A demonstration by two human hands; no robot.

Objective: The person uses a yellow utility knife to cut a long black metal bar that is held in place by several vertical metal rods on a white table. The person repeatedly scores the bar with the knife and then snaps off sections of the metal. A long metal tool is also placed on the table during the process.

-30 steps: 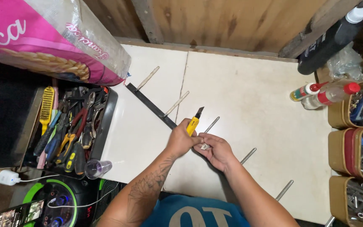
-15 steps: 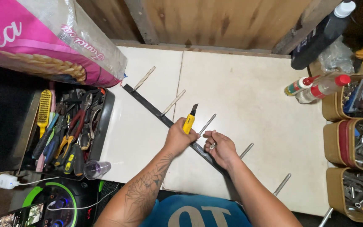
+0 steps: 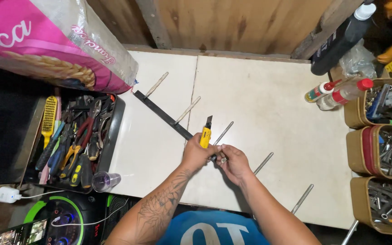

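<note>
My left hand [image 3: 197,155] grips a yellow utility knife [image 3: 205,134] with its blade pointing away from me. My right hand [image 3: 233,162] is closed beside it, its fingertips pinching something small near the knife's handle; I cannot tell what. Both hands rest over a long black flat bar [image 3: 162,115] that lies diagonally on the white tabletop [image 3: 268,104]. Several thin metal rods [image 3: 223,133] stick out from the bar toward the upper right, roughly parallel to each other.
A black tray of pliers, screwdrivers and a yellow brush [image 3: 71,140] sits at the left, a clear plastic cup [image 3: 105,181] below it. A pink sack [image 3: 46,43] lies at the upper left. Bins of hardware [image 3: 384,149], glue bottles [image 3: 341,93] and a black bottle [image 3: 341,38] line the right.
The view has shifted slightly, so the bar and rods sit a little differently in frame. My hands stay together on the bar with the knife; my right fingers have moved closer to the knife.
</note>
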